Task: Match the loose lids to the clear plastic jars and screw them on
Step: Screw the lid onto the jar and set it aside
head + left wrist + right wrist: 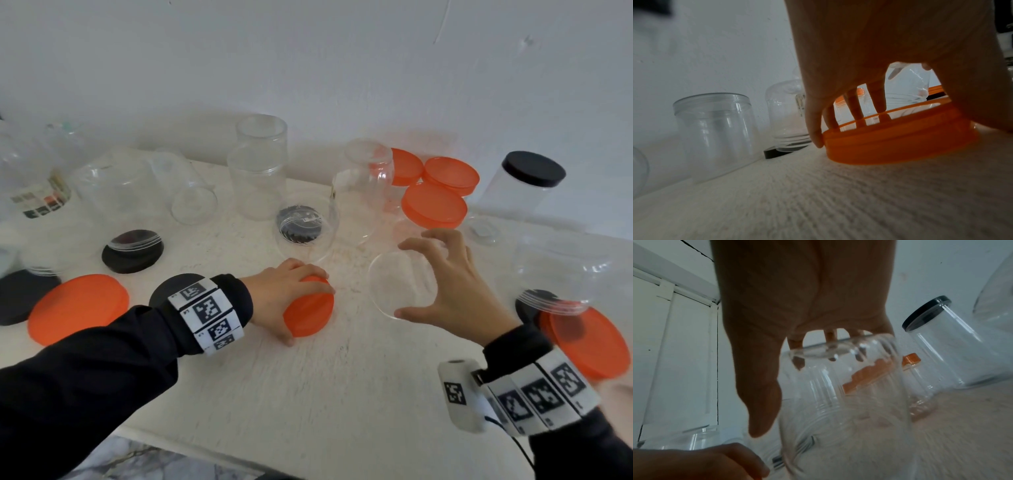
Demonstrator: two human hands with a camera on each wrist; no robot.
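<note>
My left hand point(308, 310) grips a small orange lid point(315, 320) near the table's middle. In the left wrist view my fingers point(813, 129) curl over the far rim of the orange lid point(900, 146), thumb on the near side, and the lid sits tilted on the table. My right hand point(416, 277) reaches down from above around the upper end of a clear plastic jar point(394, 291) just to the right. In the right wrist view the fingertips point(797, 344) hook over the far edge of the clear jar point(859, 402) and the thumb lies beside its near wall.
Loose orange lids lie at the left point(78, 308), back right point(433, 205) and near right point(589, 342). Black lids point(132, 251) sit at the left. Several clear jars point(258, 171) stand along the back; one point(520, 192) wears a black lid. The table's front edge point(239, 455) is close.
</note>
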